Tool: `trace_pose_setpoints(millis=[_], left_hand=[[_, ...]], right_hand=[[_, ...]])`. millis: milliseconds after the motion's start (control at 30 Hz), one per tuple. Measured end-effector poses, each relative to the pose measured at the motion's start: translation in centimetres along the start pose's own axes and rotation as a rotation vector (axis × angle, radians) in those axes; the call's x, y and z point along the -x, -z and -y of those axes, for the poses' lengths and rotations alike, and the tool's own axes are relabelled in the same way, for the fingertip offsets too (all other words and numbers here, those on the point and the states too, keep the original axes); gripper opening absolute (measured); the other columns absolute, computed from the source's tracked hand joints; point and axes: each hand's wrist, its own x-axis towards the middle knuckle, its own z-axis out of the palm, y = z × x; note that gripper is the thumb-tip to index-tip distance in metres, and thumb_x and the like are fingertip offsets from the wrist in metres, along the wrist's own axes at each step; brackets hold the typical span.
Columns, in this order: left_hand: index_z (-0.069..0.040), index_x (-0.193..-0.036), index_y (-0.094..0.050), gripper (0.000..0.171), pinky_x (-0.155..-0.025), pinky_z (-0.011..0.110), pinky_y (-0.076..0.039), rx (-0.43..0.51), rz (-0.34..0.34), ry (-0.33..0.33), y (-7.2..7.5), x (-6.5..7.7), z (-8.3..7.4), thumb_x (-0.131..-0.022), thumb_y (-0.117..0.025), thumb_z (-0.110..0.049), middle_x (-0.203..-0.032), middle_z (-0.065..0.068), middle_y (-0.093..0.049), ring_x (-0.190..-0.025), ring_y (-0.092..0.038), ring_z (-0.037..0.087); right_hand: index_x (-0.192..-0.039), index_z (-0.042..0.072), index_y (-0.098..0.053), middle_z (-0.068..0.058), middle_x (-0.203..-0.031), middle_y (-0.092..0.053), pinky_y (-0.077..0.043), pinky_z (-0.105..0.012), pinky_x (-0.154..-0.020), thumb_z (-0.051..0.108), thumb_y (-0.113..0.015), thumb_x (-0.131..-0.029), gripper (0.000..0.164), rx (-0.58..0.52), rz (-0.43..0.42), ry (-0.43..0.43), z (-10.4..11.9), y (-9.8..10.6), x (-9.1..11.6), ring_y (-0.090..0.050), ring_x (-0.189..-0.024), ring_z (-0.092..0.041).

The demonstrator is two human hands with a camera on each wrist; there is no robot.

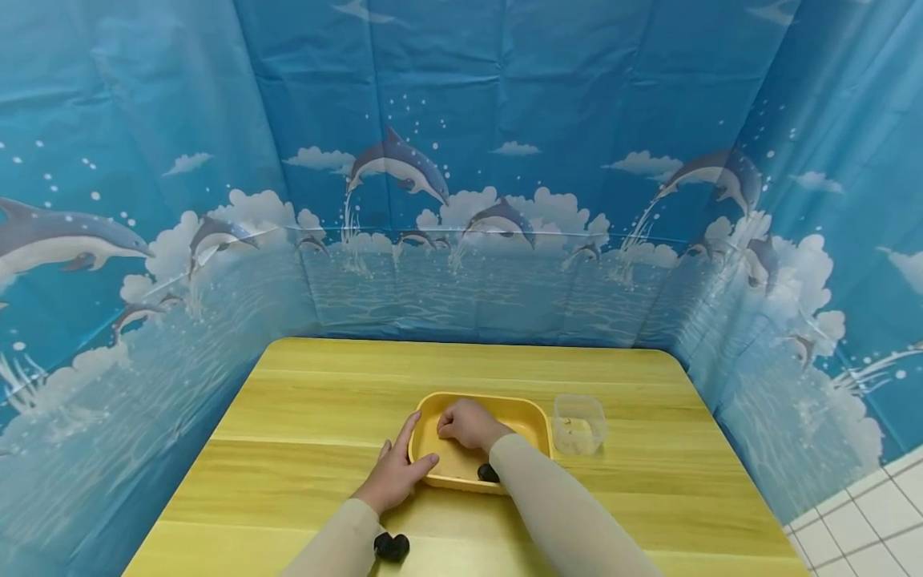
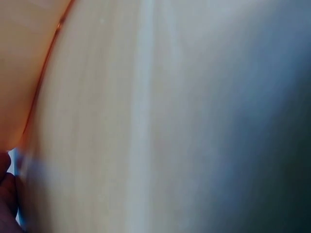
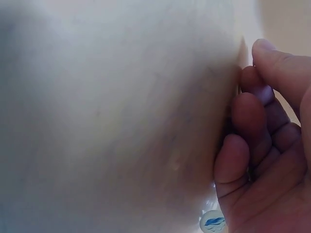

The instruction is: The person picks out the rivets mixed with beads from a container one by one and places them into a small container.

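Observation:
A shallow yellow tray lies on the table, long side towards me. My left hand rests at its near left corner, thumb over the front rim and straight fingers along the left side. In the left wrist view only the fingertips show beside the tray's wall. My right hand is inside the tray, over its left half, fingers curled. Thumb and index fingertip come together in the right wrist view, where the hand fills the right side; I cannot tell whether something tiny is between them.
A clear plastic container with a few tiny bits in it stands just right of the tray. Black wrist cameras sit under both forearms. The wooden table is enclosed by a blue dolphin-print curtain behind and on the sides.

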Motion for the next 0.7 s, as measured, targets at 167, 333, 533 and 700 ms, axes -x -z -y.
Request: trace_pose_setpoints(millis=[167,333,533,700], left_hand=[[-0.053,-0.143,-0.009,0.075,-0.097,0.076,-0.017,0.007,0.001,0.004,0.03,-0.08,-0.02,-0.085,-0.058,-0.054,-0.14,0.01,-0.047,-0.135,-0.002,0.056],[-0.054,-0.142,-0.009,0.074,-0.098,0.075,-0.016,0.004,-0.008,-0.003,-0.08,-0.17,0.11,-0.085,-0.057,-0.054,-0.138,0.008,-0.048,-0.135,-0.002,0.055],[-0.056,-0.141,-0.009,0.074,-0.096,0.076,-0.018,0.002,-0.002,0.001,-0.18,-0.01,-0.1,-0.085,-0.057,-0.055,-0.139,0.011,-0.046,-0.136,-0.003,0.055],[-0.052,-0.143,-0.01,0.075,-0.096,0.076,-0.018,0.005,-0.006,0.01,-0.23,0.14,-0.11,-0.085,-0.057,-0.055,-0.139,0.01,-0.047,-0.136,-0.003,0.054]], right_hand=[[-0.075,0.028,-0.07,0.016,-0.073,-0.062,-0.046,-0.023,-0.064,0.029,-0.067,-0.085,0.01,-0.015,-0.001,-0.004,0.02,0.07,-0.02,-0.054,-0.067,-0.006],[-0.076,0.027,-0.07,0.015,-0.074,-0.062,-0.046,-0.023,-0.065,0.029,-0.067,-0.085,0.009,-0.03,-0.014,0.002,-0.08,0.21,-0.04,-0.054,-0.068,-0.007],[-0.078,0.026,-0.071,0.014,-0.075,-0.062,-0.045,-0.022,-0.062,0.029,-0.066,-0.085,0.009,-0.049,-0.018,-0.014,-0.14,0.4,0.09,-0.053,-0.067,-0.008],[-0.08,0.025,-0.071,0.013,-0.076,-0.063,-0.046,-0.023,-0.063,0.028,-0.066,-0.086,0.008,-0.069,-0.014,-0.025,0.02,0.52,0.27,-0.054,-0.067,-0.009]])
